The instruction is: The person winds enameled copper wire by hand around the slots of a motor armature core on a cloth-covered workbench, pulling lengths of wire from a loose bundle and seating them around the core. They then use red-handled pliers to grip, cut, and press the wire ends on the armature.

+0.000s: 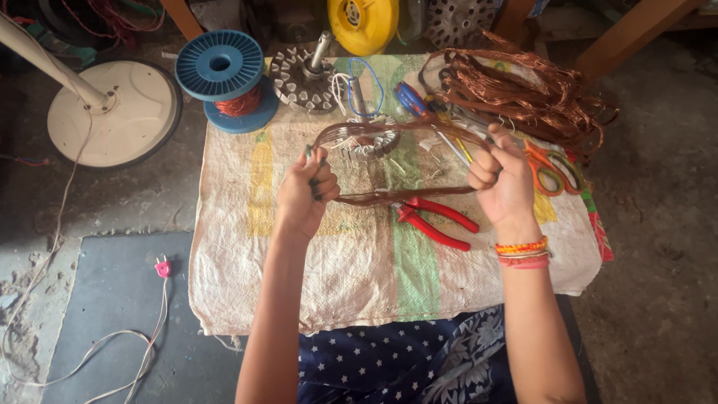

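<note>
Stretched between both hands above the pale woven sack cloth (359,277): a long loop of thin copper winding wire (396,131). Left hand (305,196) clenched tight around the loop's left end; right hand (502,178) closed on its right end, wrist ringed with orange and pink thread bangles (522,251). On the cloth just under the loop, red-handled pliers (437,222). Beyond the loop, a round white-toothed motor stator (366,141). At the cloth's far left corner, a blue plastic spool of copper wire (224,78); at its far right, a tangled heap of loose copper wire (523,86) and orange-handled scissors (552,168).
</note>
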